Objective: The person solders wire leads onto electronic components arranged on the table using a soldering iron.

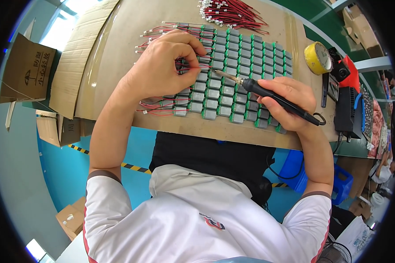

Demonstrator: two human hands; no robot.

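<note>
Rows of small grey blocks with green circuit boards (226, 90) lie on the cardboard-covered table. My right hand (294, 98) is wrapped round the black handle of a soldering iron (267, 92). Its metal tip reaches left to the green edge of a block near the middle of the rows. My left hand (171, 61) hovers over the left columns, thumb and forefinger pinching a thin red wire (205, 66) close to that tip. Red and black wires with white connectors (156, 103) stick out leftward from the leftmost blocks, partly hidden under my left hand.
A bundle of red and black wires with white connectors (232, 13) lies at the far edge. To the right are a yellow tape roll (318, 58) and a black box-shaped unit (346, 111). Cardboard boxes (28, 68) stand at the left; a blue plastic stool (342, 184) is below the table.
</note>
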